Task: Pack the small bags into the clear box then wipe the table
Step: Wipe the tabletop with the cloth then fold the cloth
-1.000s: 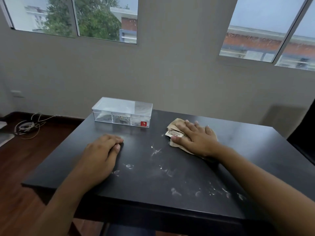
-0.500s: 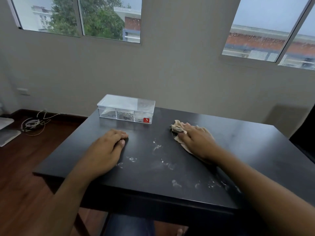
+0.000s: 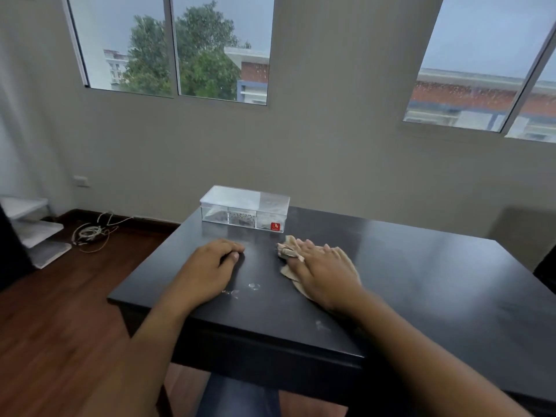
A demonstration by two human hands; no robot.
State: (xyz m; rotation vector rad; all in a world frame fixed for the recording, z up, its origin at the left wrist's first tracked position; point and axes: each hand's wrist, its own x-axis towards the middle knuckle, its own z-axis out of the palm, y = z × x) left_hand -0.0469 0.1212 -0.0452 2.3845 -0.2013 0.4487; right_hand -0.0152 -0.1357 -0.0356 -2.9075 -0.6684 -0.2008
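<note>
Head view: my right hand (image 3: 323, 273) presses flat on the cloth (image 3: 288, 260); my left hand (image 3: 210, 266) rests loosely curled on the desk (image 3: 421, 281).

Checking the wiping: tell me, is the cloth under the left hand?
No, the beige cloth lies under the right hand; the left hand rests on bare table.

I'm at a dark table (image 3: 421, 281) facing a grey wall (image 3: 331, 145), two windows (image 3: 174, 46) showing overcast daylight, wood floor (image 3: 60, 326) left, cable coil (image 3: 90, 233) by the skirting.
</note>
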